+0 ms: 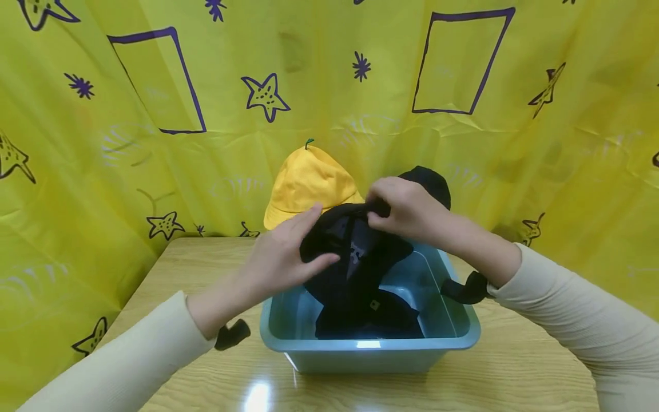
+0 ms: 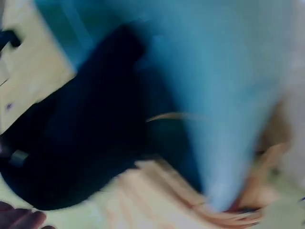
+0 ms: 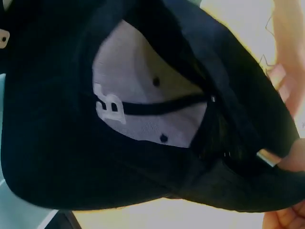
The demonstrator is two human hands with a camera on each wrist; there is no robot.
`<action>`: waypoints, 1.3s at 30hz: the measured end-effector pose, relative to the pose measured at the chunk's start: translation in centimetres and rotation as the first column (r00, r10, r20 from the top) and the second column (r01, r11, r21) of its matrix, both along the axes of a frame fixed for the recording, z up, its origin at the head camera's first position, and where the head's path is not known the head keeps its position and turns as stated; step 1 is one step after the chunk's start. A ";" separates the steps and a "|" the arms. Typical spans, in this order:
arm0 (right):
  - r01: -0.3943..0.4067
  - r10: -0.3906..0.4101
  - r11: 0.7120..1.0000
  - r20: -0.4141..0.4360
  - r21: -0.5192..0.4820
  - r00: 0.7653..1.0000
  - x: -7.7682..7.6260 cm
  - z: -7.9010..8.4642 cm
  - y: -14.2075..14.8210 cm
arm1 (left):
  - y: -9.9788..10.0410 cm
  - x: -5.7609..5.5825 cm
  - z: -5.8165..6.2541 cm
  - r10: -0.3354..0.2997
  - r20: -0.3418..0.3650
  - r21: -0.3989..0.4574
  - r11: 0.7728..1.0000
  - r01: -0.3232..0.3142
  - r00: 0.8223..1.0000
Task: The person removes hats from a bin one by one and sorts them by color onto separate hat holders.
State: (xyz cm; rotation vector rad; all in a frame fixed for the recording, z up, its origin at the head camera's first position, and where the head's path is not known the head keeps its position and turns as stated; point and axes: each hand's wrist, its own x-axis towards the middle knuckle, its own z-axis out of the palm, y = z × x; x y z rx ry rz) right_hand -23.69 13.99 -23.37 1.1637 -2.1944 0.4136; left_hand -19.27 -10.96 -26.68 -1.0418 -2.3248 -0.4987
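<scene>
My right hand (image 1: 404, 206) pinches the back edge of a black baseball cap (image 1: 329, 243), held up over a blue plastic bin (image 1: 370, 345). In the right wrist view the cap (image 3: 71, 143) turns its hollow inside up, with a grey lining and a pale letter. The right thumb (image 3: 293, 155) presses at its strap. My left hand (image 1: 275, 249) is beside the cap's left side, thumb and fingers spread apart. Blur covers much of the left wrist view, where the cap (image 2: 90, 129) is a dark shape. Another black cap (image 1: 376, 315) lies inside the bin.
Behind the bin stand a yellow cap (image 1: 309, 183) with a green sprout on top and a black cap (image 1: 429, 183). The bin is on a wooden table (image 1: 206, 269). A yellow curtain (image 1: 329, 51) with drawn stars hangs at the back.
</scene>
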 end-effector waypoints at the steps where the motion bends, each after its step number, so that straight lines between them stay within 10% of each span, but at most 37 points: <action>1: -0.011 0.010 1.000 -0.036 -0.018 0.999 0.1 -0.2 -0.1 | 0.5 -0.4 0.8 -0.010 -0.046 0.003 1.000 0.010 0.999; 7: -0.044 0.033 0.994 -0.111 -0.098 0.993 0.6 -1.2 -0.8 | 2.2 -2.5 3.7 -0.034 -0.177 -0.063 0.998 0.023 0.984; 14: -0.064 0.046 0.989 -0.139 -0.131 0.989 1.1 -2.0 -1.3 | 2.4 -3.8 2.9 -0.170 -0.379 -0.050 0.985 0.164 0.910; 24: -0.134 0.120 0.971 -0.079 -0.197 0.990 1.4 -4.1 1.7 | 2.3 -4.4 3.4 -0.256 -0.423 0.059 0.950 0.308 0.869; 34: -0.141 0.140 0.974 -0.020 -0.179 0.990 1.0 -4.8 5.3 | 1.9 -4.9 5.9 -0.228 -0.481 0.316 0.855 0.410 0.847; 39: -0.208 0.223 0.909 0.000 -0.362 0.975 0.7 -4.5 6.2 | 1.7 -5.2 6.1 -0.193 -0.485 0.412 0.810 0.417 0.853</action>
